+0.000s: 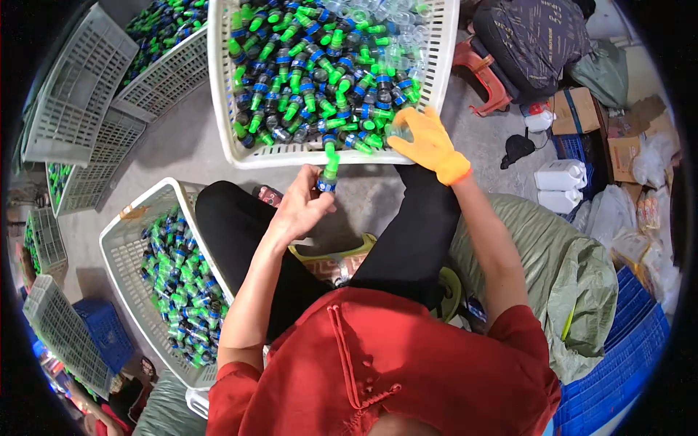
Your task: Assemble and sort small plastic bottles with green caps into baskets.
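A small dark bottle with a blue band and a bright green top [329, 174] is gripped upright in the bare fingers of my left hand [299, 209], just in front of a large white basket [273, 158]. Inside that basket lies a heap of similar bottles [305, 73], with clear plastic caps [403, 54] piled at its far right. My right hand [427, 143], in an orange-yellow glove, is at the near right corner of the basket. Its thumb and fingers curl around what looks like a clear cap, partly hidden.
A second white basket [131, 240] of green-topped bottles stands left of my legs. More crates [76, 87] lean at the far left. To the right are a red stool [487, 80], white jugs [560, 176], a green sack [523, 240] and blue crates [618, 356].
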